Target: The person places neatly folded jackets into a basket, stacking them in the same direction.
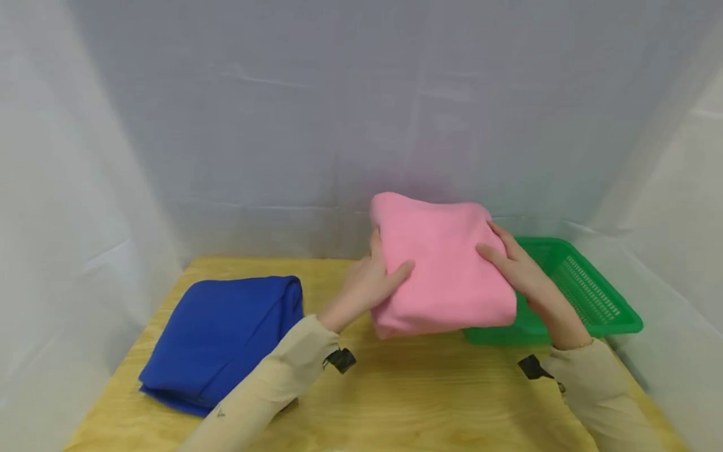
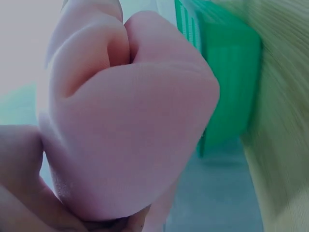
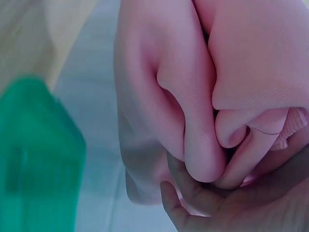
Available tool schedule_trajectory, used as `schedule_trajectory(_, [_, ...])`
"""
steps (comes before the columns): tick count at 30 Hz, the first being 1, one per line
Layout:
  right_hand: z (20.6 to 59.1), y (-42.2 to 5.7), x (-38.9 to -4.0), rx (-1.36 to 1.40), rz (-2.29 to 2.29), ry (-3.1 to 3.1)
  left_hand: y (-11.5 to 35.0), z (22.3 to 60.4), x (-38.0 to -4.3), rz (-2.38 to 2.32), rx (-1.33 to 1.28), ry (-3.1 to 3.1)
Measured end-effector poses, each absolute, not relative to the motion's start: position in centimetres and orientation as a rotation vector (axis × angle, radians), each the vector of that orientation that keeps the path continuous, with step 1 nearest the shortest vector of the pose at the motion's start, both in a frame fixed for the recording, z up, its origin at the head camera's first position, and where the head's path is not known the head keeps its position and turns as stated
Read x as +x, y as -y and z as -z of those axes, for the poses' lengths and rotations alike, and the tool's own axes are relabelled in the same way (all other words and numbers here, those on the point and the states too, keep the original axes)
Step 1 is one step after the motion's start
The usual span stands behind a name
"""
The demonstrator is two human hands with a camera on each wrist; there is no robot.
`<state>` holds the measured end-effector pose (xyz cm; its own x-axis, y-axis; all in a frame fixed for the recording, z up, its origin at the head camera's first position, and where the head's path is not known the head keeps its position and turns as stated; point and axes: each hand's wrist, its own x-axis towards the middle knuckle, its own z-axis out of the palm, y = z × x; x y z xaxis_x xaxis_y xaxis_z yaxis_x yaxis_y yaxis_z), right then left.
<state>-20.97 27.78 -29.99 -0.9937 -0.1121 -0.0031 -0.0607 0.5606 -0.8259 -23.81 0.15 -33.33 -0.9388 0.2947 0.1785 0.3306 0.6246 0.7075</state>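
Observation:
Both hands hold a folded pink garment [image 1: 443, 263] up over the table, in front of the green basket. My left hand [image 1: 369, 279] grips its left side, with the thumb lying on top. On the opposite side my right hand [image 1: 519, 267] grips it, thumb on top and the other fingers partly hidden underneath. The right wrist view shows thick layered folds of the pink garment [image 3: 178, 96] and a small ribbed edge among them. In the left wrist view, a smooth rounded fold of the pink garment [image 2: 130, 125] faces the camera.
A green plastic basket [image 1: 612, 282] with slotted walls stands at the right end of the wooden table [image 1: 429, 389], partly behind the pink garment. Folded blue cloth [image 1: 220, 339] lies at the left. White sheeting [image 1: 282, 125] hangs behind and at both sides.

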Motion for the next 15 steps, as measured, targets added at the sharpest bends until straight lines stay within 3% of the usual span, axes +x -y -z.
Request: schedule_trajectory(15, [26.9, -36.6, -22.2, -0.153, 1.309, -2.785, -9.5, 33.7, -25.8, 1.471, -0.514, 2.681])
